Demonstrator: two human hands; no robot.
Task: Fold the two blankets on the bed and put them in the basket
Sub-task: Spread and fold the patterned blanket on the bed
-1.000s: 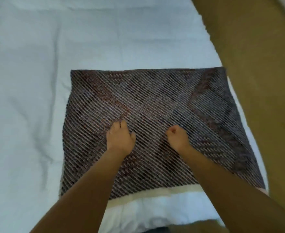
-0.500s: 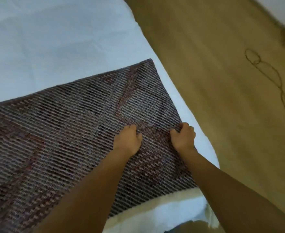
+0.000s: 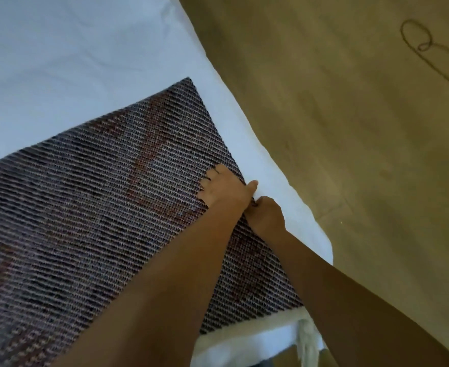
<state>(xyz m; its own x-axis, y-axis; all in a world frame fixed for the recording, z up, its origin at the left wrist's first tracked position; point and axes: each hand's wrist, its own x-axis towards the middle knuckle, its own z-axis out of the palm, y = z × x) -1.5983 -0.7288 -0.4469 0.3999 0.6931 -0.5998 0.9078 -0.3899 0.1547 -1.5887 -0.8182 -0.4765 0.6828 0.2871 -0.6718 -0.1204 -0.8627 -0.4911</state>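
A dark woven blanket point(image 3: 90, 213) with reddish diagonal bands lies flat on the white bed point(image 3: 72, 62), folded into a rectangle. Both hands are at its right edge, close together. My left hand point(image 3: 224, 190) presses on the blanket with fingers curled and the thumb over the edge. My right hand point(image 3: 265, 213) is closed around the same edge just below. No second blanket and no basket are in view.
The bed's right edge point(image 3: 284, 186) runs diagonally, with tan floor point(image 3: 350, 154) beyond it. A thin looped cord point(image 3: 424, 46) lies on the floor at the upper right. A white cloth bit point(image 3: 308, 343) hangs at the bed's near corner.
Both hands slid rightward across the blanket from its middle to its right edge and closed on it. The view swung right, showing more floor.
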